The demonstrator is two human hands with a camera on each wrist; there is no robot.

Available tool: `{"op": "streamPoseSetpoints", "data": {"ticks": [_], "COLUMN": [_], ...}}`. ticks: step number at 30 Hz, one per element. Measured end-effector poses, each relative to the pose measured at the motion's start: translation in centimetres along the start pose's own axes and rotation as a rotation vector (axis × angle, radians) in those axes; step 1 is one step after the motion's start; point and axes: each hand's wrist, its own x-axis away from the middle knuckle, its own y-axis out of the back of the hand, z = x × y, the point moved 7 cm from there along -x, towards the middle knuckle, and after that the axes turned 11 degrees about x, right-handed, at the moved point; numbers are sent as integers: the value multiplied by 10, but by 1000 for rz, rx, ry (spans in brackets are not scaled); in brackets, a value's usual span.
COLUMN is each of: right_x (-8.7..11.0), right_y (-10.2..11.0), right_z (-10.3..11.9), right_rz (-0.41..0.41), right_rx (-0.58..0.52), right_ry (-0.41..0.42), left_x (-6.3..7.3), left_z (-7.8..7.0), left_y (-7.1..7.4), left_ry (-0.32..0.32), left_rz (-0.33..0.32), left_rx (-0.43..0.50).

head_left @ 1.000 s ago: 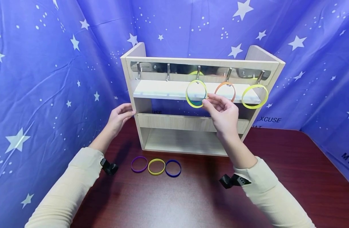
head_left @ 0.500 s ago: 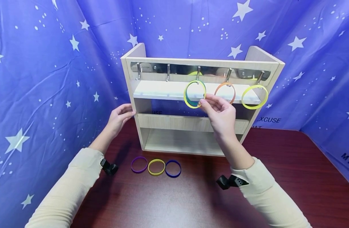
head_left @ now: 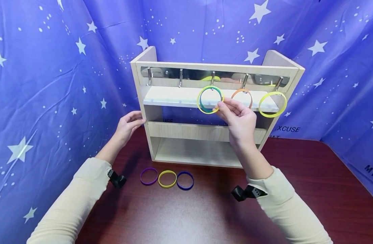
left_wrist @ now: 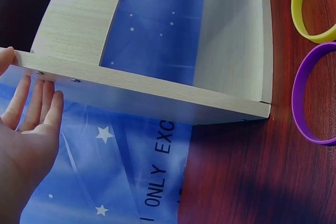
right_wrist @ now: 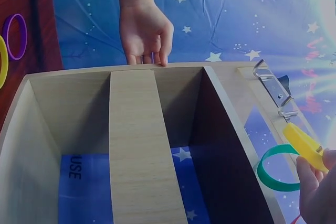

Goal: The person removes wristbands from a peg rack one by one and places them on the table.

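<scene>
Yellow wristband, pinched in my right hand, has shifted rightward by the rack's middle hook, better aligned, I judge, with the green wristband; my left hand, fingers extended, touches the rack's left edge.

I see the head cam aimed forward and down from above the table; widest, furthest back, whole shelf in view. Left wrist cam: close, sideways picture, looking at the shelf's left side panel. Right wrist cam: also close, tipped sideways, facing across toward the left hand. All three share that hand and the purple ring; head and right wrist share the held yellow ring too.
</scene>
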Motion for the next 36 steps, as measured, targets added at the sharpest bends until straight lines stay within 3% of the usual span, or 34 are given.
{"op": "streamPoseSetpoints", "data": {"ticks": [12, 28, 36], "right_x": [0, 14, 20], "right_y": [1, 4, 6], "right_z": [4, -6, -18], "right_rz": [7, 68, 100], "right_rx": [-28, -56, -11], "right_ry": [-7, -28, -90], "left_x": [0, 0, -1], "left_z": [-1, 1, 1], "left_y": [-1, 0, -1], "left_ry": [0, 5, 3], "left_rz": [8, -1, -5], "left_rx": [13, -4, 3]}}
